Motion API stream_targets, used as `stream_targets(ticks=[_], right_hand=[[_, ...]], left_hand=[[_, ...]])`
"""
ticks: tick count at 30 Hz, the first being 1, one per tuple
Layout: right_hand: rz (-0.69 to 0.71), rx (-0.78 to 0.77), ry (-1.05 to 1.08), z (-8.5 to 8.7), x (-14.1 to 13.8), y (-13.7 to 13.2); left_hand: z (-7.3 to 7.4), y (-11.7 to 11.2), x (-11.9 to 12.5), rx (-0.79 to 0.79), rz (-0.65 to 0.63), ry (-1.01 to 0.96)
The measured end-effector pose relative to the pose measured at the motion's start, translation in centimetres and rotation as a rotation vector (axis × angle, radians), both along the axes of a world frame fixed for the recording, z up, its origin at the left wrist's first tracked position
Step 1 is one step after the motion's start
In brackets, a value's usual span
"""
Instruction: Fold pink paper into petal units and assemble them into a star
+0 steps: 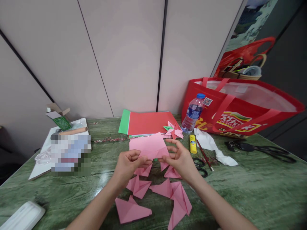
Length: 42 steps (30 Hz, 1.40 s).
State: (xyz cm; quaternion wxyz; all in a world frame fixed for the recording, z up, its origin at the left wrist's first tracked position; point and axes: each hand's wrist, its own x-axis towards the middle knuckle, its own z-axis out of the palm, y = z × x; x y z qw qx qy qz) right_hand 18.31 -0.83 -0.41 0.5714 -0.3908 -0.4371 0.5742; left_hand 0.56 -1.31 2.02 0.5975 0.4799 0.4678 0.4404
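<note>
A sheet of pink paper (149, 145) is held up above the table between my two hands. My left hand (131, 163) pinches its lower left edge, thumb in front. At the lower right corner my right hand (177, 159) grips it between thumb and fingers, the other fingers loosely bent. Below lie several folded pink paper pieces, among them one at the front left (131, 210) and one at the front right (178, 198). Behind the sheet, a folded paper flower (173, 130) in pink, red and green rests on a stack of coloured paper (151, 123).
At right stand a water bottle (192, 113) and a red shopping bag (240, 111). Nearby lie a yellow glue stick (192, 143), a pencil (205, 156), white tissue (207, 140) and black scissors (268, 149). A small green box (61, 121) is at left, a white device (24, 217) front left.
</note>
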Motion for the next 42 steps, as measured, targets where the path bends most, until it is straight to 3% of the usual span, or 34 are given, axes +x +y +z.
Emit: stream_targets(ticks=[14, 20, 25, 31, 36, 39, 42], right_hand=[[-0.073, 0.030, -0.130, -0.2, 1.5, 0.7], [-0.240, 0.107, -0.286, -1.2, 3.0, 1.9], [-0.350, 0.228, -0.304, -1.4, 3.2, 2.1], [-0.290, 0.404, -0.485, 0.2, 1.7, 0.2], [-0.154, 0.611, -0.703, 1.1, 0.8, -1.1], [-0.077, 0.633, -0.752, 0.8, 0.4, -1.3], [-0.052, 0.582, -0.770, 0.4, 0.2, -1.2]], left_hand=[[0.4, 0.2, -0.3, -0.005, -0.016, 0.016], [0.8, 0.6, -1.2, -0.002, 0.024, 0.035], [1.0, 0.3, -1.0, -0.090, -0.155, 0.153], [0.6, -0.4, -0.1, -0.116, -0.256, 0.243], [0.3, -0.4, -0.1, 0.007, -0.307, 0.323], [0.3, -0.3, -0.2, 0.070, -0.332, 0.318], [0.5, -0.2, -0.2, 0.070, -0.246, 0.317]])
